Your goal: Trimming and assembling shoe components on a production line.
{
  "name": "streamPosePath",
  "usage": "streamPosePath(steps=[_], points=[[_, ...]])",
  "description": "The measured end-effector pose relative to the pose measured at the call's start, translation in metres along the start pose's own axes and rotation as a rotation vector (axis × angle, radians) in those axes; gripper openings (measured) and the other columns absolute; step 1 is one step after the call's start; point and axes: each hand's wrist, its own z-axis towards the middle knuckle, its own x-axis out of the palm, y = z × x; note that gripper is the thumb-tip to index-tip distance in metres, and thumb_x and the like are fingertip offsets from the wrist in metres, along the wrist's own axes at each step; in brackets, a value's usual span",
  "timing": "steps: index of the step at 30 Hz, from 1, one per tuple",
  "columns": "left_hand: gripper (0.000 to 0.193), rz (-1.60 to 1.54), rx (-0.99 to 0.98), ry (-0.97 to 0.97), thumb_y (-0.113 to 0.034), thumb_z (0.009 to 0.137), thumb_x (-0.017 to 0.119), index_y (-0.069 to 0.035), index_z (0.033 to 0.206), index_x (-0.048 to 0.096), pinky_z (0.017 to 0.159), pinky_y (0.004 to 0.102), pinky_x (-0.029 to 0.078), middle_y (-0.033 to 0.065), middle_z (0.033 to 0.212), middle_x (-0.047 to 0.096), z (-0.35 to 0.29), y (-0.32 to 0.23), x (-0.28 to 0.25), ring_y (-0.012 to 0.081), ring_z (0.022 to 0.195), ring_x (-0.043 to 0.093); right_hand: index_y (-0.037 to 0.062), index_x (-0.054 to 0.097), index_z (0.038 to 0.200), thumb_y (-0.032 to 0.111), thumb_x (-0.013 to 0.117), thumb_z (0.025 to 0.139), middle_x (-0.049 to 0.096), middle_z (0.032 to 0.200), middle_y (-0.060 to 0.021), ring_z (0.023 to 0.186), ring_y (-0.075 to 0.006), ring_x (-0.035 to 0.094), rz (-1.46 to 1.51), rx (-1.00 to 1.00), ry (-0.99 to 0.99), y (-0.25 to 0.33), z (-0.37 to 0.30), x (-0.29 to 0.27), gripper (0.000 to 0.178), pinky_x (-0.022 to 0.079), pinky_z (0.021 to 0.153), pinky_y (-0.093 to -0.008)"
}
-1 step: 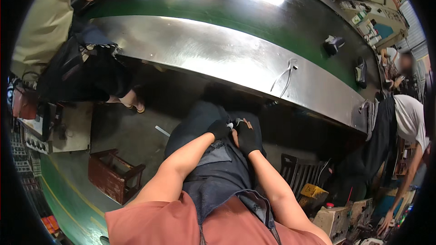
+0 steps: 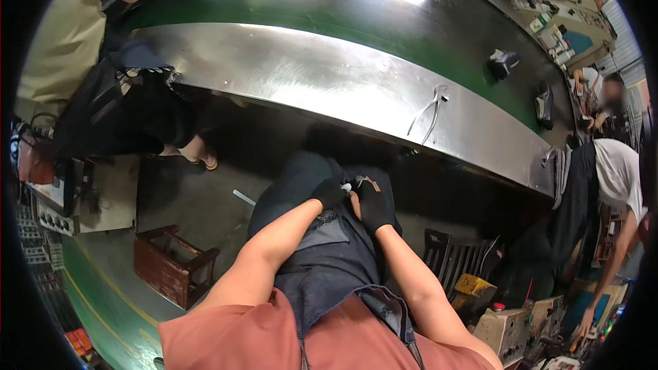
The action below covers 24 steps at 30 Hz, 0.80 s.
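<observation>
Both my hands, in black gloves with bare fingertips, are close together over the dark apron [image 2: 322, 233] on my lap. My left hand [image 2: 330, 194] is closed, its fingers pointing toward the other hand. A small pale bit [image 2: 347, 188] shows at its fingertips; I cannot tell whether it is a held piece or a finger covering. My right hand [image 2: 374, 207] is beside it with curled fingers, and what they hold is too small and dark to make out. Ahead of my hands, metal pincers [image 2: 430, 115] lie on the steel ledge [image 2: 288, 62].
Beyond the ledge runs a dark green conveyor belt [image 2: 301, 3] carrying two dark shoes, one [image 2: 502, 64] farther left than the other [image 2: 544, 105]. A brown wooden stool [image 2: 171, 267] is at left. Co-workers stand at far left and right. A yellow box [image 2: 473, 291] is at right.
The fingers of my right hand have shifted slightly while both hands keep their place. The reaching hand of the co-worker at right has moved a little.
</observation>
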Motion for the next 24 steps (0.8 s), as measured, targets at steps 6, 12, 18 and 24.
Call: streamPosePath(steps=[6, 12, 18, 24], points=[[0.034, -0.157, 0.179, 0.083, -0.036, 0.085, 0.063, -0.008, 0.102, 0.071, 0.078, 0.0422, 0.052, 0.0178, 0.102, 0.072, 0.011, 0.044, 0.006, 0.0366, 0.092, 0.069, -0.0016, 0.064, 0.092, 0.033, 0.050, 0.102, 0.069, 0.091, -0.0127, 0.090, -0.0264, 0.066, 1.447, 0.562, 0.088, 0.070, 0.011, -0.043, 0.039, 0.051, 0.086, -0.0378], [0.028, -0.175, 0.355, 0.137, -0.036, 0.084, 0.063, -0.010, 0.092, 0.071, 0.077, 0.0418, 0.052, 0.0131, 0.095, 0.073, 0.008, 0.040, -0.004, 0.0335, 0.091, 0.069, -0.0010, 0.062, 0.092, 0.034, 0.045, 0.102, 0.066, 0.091, -0.0159, 0.093, -0.0291, 0.063, 1.922, -0.097, 0.179, 0.128, 0.005, -0.117, 0.040, 0.047, 0.092, -0.0398], [0.029, -0.089, 0.132, 0.012, -0.035, 0.086, 0.063, -0.009, 0.096, 0.069, 0.079, 0.0422, 0.052, 0.0148, 0.098, 0.072, 0.002, 0.013, -0.007, 0.0347, 0.094, 0.068, 0.0072, 0.053, 0.089, 0.031, 0.046, 0.101, 0.045, 0.066, -0.0056, 0.069, -0.0241, 0.052, 2.254, -0.198, 0.106, 0.163, 0.009, -0.157, 0.028, 0.041, 0.079, -0.0444], [0.030, -0.061, 0.059, -0.022, -0.035, 0.087, 0.063, -0.008, 0.100, 0.068, 0.081, 0.0427, 0.052, 0.0164, 0.101, 0.071, 0.000, 0.005, -0.007, 0.0360, 0.097, 0.068, 0.0159, 0.062, 0.084, 0.042, 0.046, 0.100, 0.049, 0.062, 0.0000, 0.061, -0.0177, 0.051, 2.150, -0.198, 0.184, 0.155, 0.000, -0.157, 0.034, 0.039, 0.074, -0.0393]])
